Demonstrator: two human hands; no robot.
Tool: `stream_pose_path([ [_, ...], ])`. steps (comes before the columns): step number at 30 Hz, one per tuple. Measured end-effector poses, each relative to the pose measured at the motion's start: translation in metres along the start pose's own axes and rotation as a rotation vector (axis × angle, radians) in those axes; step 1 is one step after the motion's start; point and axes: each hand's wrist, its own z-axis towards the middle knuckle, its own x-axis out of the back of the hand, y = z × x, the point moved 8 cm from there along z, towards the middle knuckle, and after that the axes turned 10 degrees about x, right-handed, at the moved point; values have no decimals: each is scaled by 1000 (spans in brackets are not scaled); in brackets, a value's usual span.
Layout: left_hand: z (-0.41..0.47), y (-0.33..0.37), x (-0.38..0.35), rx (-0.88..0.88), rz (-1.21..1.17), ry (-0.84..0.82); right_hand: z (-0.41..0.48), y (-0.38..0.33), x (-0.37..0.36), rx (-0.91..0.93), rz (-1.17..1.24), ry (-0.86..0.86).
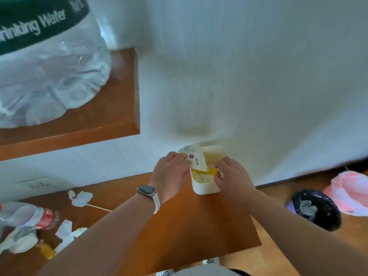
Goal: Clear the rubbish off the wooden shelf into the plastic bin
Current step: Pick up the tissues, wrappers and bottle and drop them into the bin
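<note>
Reaching over the right end of the wooden shelf (179, 220), both hands work at a small cream box (207, 172) that stands against the white wall (239, 76). The left hand (171, 176), a watch (147, 191) strapped on its wrist, pinches a flowered packet (194, 159) between thumb and fingers, the packet tilted up out of the box's far left corner. The right hand (233, 180) has its fingers curled over the box's right rim; whether it grips the rim or something inside I cannot tell. Yellow shows inside the box. On the near left of the same shelf lies the rubbish: a crushed bottle with a red label (33, 216), crumpled white paper (81, 198), torn wrappers (67, 236) and a thin stick (99, 207). A higher shelf (119, 116) at far left carries a large water jug (45, 62). The bin (316, 210), lined with a black bag, stands on the floor at the right, well apart from the rubbish, beside a pink and white bag (352, 192).
</note>
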Motion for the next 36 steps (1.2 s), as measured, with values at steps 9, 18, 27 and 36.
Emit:
stream_pose_path([
  [9, 8, 45, -41, -133, 74, -221, -6, 28, -9, 57, 2, -103],
  [18, -3, 44, -48, -18, 68, -240, 0, 29, -12, 174, -19, -204],
  [27, -51, -9, -7, 234, 185, -211, 30, -40, -36, 448, -48, -324],
  [36, -179, -80, 28, 763, 267, -276, 25, -156, -82, 772, -43, -443],
])
